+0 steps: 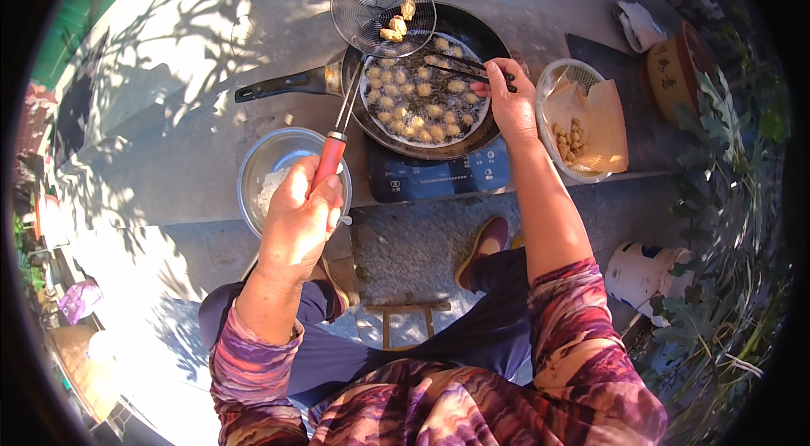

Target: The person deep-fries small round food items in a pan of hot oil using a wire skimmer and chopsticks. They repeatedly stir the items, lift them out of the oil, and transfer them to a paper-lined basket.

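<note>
My left hand (304,218) grips the red handle of a wire spider strainer (357,9). Its round basket, over the far left rim of a black frying pan (490,142), carries several browned fried pieces (393,29). My right hand (511,98) holds dark chopsticks (465,71), their tips over the pan's bubbling oil. Many small golden pieces (423,89) float in that oil. The pan rests on an induction cooker (443,177). Beneath my left hand, partly hidden, is a clear bowl (243,183) with white, floury contents.
Right of the pan, a white plastic basket (542,123) lined with brown paper (607,123) holds small fried pieces (568,141). Beyond it stand a brown earthenware pot (667,79) and a cloth (639,27). A white bucket (639,272) and leafy plants are at the right.
</note>
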Demonstrator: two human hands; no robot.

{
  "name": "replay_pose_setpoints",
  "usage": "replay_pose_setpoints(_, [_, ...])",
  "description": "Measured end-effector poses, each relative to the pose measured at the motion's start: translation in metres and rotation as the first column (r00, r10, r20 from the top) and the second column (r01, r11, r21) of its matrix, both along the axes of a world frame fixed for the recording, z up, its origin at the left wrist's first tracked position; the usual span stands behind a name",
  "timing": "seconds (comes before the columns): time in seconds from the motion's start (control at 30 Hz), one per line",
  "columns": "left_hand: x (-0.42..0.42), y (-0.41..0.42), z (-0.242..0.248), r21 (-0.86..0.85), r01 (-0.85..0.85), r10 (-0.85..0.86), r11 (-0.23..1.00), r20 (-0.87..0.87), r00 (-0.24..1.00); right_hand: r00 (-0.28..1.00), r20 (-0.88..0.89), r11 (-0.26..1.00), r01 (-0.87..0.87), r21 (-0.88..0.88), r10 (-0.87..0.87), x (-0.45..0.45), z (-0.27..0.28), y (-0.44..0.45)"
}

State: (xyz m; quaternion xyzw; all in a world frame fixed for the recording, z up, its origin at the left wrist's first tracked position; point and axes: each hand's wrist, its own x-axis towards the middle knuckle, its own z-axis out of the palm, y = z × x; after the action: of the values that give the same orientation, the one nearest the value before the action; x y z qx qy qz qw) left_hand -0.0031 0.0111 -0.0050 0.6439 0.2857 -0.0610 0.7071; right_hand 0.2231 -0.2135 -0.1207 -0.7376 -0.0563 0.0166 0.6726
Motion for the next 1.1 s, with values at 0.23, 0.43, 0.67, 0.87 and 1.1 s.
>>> replay_pose_setpoints(0.23, [0.000, 0.003, -0.003, -0.004, -0.019, 0.019, 1.000, 0.015, 1.000, 0.986, -0.094, 0.963, 0.154, 0.222, -0.136, 0.004, 0.008, -0.014])
replay_pose_setpoints(0.43, [0.001, 0.002, -0.007, -0.018, -0.010, 0.010, 1.000, 0.013, 1.000, 0.963, -0.188, 0.929, 0.240, 0.281, -0.193, 0.005, 0.018, -0.036])
replay_pose_setpoints(0.67, [0.004, -0.002, -0.016, -0.061, -0.031, 0.034, 0.998, 0.041, 0.999, 0.964, -0.193, 0.916, 0.240, 0.322, -0.184, 0.003, 0.027, -0.051])
replay_pose_setpoints(0.87, [0.002, -0.003, -0.022, -0.081, -0.035, 0.041, 0.996, 0.074, 0.996, 0.958, -0.175, 0.884, 0.277, 0.376, -0.226, 0.003, 0.034, -0.056])
replay_pose_setpoints(1.1, [0.005, -0.004, -0.016, -0.100, -0.001, 0.007, 0.995, 0.060, 0.998, 0.995, 0.007, 0.825, 0.077, 0.560, -0.098, -0.002, 0.058, -0.048])
